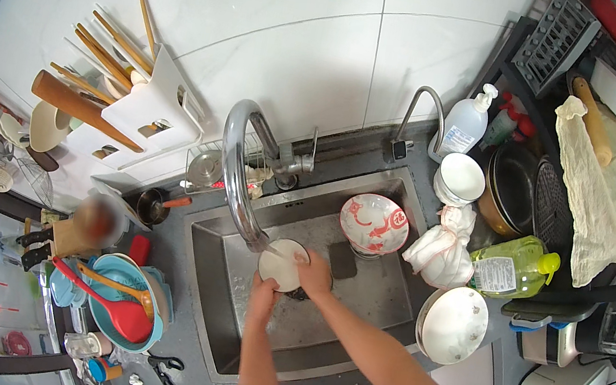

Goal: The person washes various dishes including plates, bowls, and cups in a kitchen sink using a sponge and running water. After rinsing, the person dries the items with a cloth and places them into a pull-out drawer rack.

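Observation:
Both hands hold a white bowl with a dark rim point(281, 267) beneath the spout of the chrome faucet point(236, 161), over the stainless-steel sink point(233, 334). My left hand point(264, 296) grips the bowl's lower left edge. On its right edge is my right hand point(314, 277), with some fingers over the rim. In the sink's upper right part, a red-and-white patterned bowl point(375, 223) rests on other dishware. Part of something dark shows under the held bowl, too hidden to identify.
Right of the sink are stacked white bowls point(461, 179), a white cloth point(445, 254), a green detergent bottle point(511, 268) and white plates point(454, 326). To the left stand a blue basin point(111, 325) with a red spatula point(134, 319), scissors point(165, 371) and a small pan point(152, 208).

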The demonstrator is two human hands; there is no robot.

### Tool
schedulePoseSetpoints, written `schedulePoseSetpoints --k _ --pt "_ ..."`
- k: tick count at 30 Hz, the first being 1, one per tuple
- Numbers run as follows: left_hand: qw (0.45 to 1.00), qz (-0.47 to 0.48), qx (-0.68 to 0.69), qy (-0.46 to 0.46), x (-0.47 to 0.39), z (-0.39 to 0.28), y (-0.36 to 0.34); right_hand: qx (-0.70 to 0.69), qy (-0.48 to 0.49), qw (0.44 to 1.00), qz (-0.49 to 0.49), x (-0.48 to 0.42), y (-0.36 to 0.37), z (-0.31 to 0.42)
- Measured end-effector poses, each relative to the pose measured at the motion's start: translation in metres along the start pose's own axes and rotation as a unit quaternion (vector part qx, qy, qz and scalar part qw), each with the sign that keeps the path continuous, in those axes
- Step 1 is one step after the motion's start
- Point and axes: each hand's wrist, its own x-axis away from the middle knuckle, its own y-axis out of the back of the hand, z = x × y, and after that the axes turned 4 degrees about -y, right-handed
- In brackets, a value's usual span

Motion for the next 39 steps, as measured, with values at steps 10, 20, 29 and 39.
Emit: schedulePoseSetpoints --k 10,20,29,39 --pt "0.961 0.051 0.273 -0.001 -0.036 0.053 0.006 0.028 0.158 0.965 0.205 -0.010 0.024 0.054" --pt "0.964 0.120 0.235 -0.032 -0.030 0.000 -0.036 0.168 0.445 0.874 0.103 -0.007 0.090 0.077" --pt "0.987 0.157 0.021 0.009 -0.027 0.001 -0.113 0.121 0.222 0.949 -0.187 -0.018 0.207 0.046" --pt "0.969 0.166 -0.124 0.136 -0.082 0.038 -0.175 -0.304 -0.068 0.885 -0.345 -0.097 0.295 0.056"
